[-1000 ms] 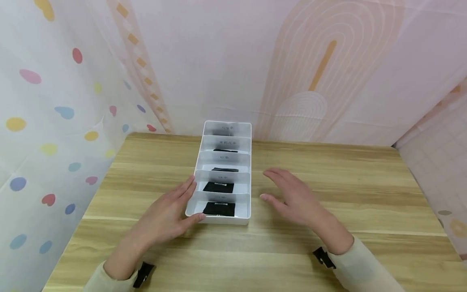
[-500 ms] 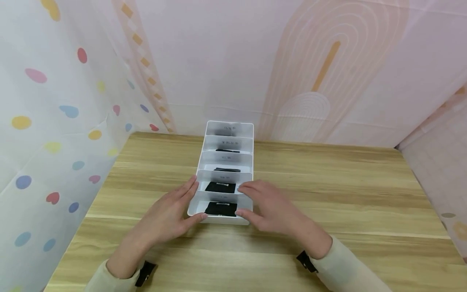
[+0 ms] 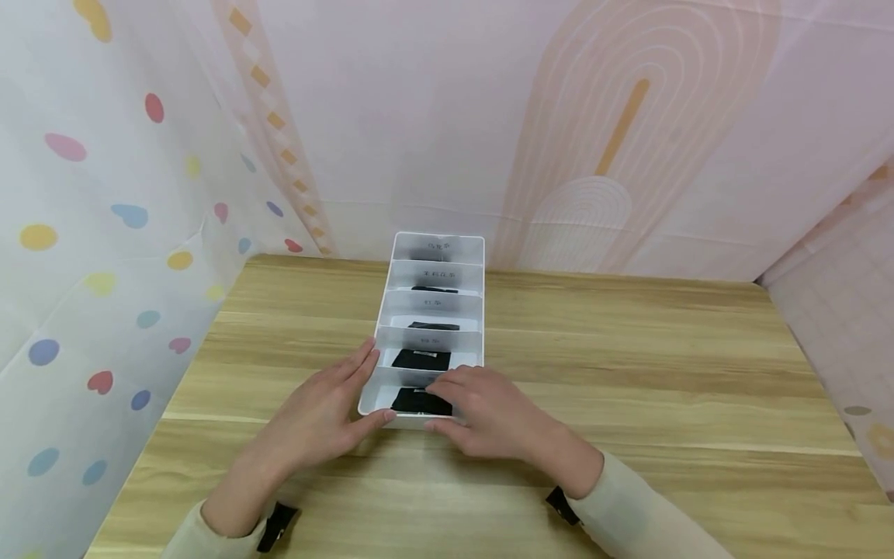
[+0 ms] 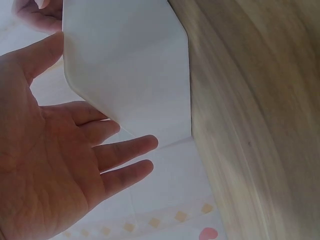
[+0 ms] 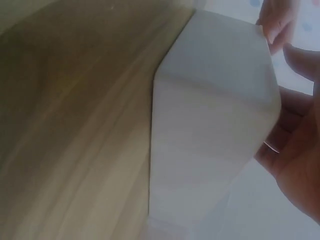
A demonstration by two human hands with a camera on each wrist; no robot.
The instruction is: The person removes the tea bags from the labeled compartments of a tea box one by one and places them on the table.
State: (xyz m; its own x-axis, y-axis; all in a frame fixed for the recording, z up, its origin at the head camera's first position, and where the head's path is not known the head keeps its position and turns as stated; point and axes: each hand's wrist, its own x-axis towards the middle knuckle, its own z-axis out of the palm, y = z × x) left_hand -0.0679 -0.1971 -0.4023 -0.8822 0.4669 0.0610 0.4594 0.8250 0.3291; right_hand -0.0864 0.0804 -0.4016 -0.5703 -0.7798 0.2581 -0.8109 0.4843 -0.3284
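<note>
A long white divided box (image 3: 412,423) stands on the wooden table, its compartments in a row with printed labels. Black flat packets lie in the compartments; the front packet (image 3: 412,401) is partly covered by my right hand (image 3: 492,411). The right fingers reach over the side rim into the front compartment, fingertips at that packet, while the thumb lies by the front rim. My left hand (image 3: 314,415) rests against the box's left side, with the thumb at the front corner. The left wrist view shows its fingers (image 4: 127,147) extended beside the box wall.
Behind the box hangs a pale pink curtain (image 3: 447,116) with an arch pattern, and a dotted curtain (image 3: 140,272) covers the left side. The wooden table (image 3: 663,365) extends on both sides of the box.
My right hand has moved left from beside the box to over its front compartment. The left hand has stayed at the box's left front corner.
</note>
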